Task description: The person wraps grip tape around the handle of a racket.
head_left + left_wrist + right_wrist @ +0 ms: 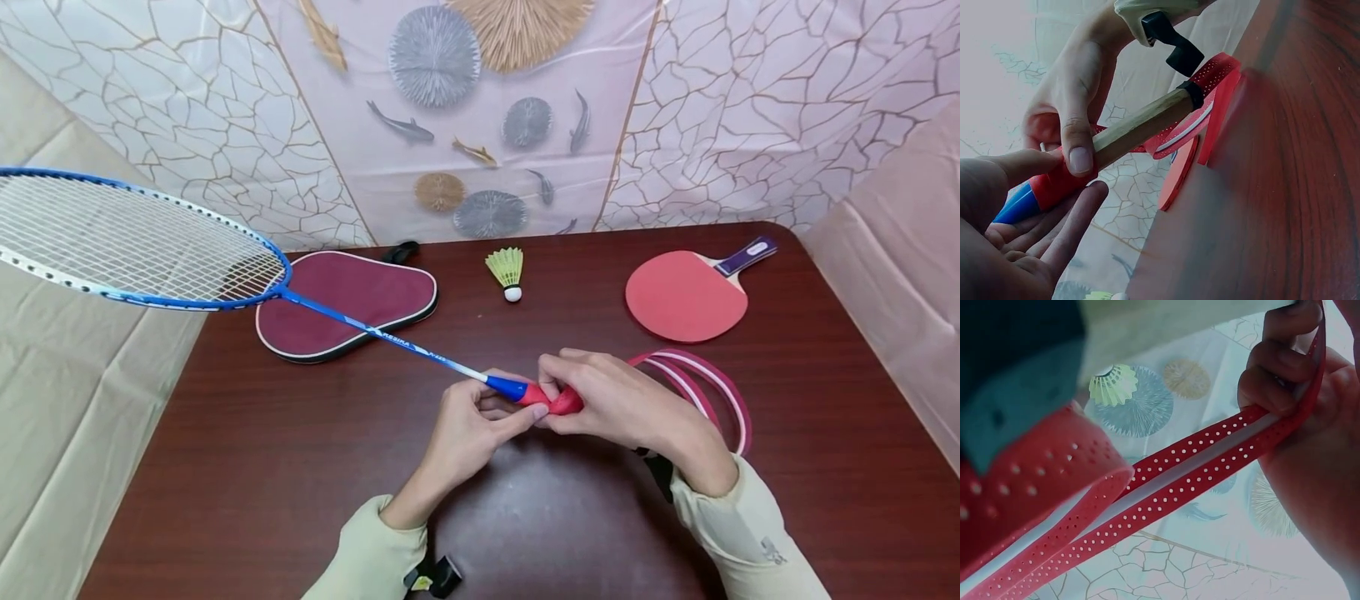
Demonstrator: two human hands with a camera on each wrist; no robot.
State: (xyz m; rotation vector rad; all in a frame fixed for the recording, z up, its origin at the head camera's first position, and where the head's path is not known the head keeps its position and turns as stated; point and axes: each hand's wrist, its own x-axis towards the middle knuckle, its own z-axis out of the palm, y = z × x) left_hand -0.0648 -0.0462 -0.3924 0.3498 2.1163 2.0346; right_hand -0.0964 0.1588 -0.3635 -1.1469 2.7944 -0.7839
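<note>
A blue and white badminton racket (405, 342) slants across the table, strung head at the left. My left hand (468, 429) holds it by the top of its handle, thumb and fingers around the red wrap just below the blue cone (506, 387). Perforated red grip tape (1179, 478) with a pale centre stripe covers this upper part. Below the wrap the wooden handle (1141, 128) is bare, with a black band near its end. My right hand (622, 400) pinches the tape against the handle, its thumb pressed on the wrap in the left wrist view. The tape's loose length trails off in loops.
Behind the racket lies a maroon paddle case (345, 287) with white piping. A yellow shuttlecock (507, 271) sits at the table's back middle, and a red table tennis paddle (686, 296) at the back right. A patterned curtain (480, 125) hangs behind the table.
</note>
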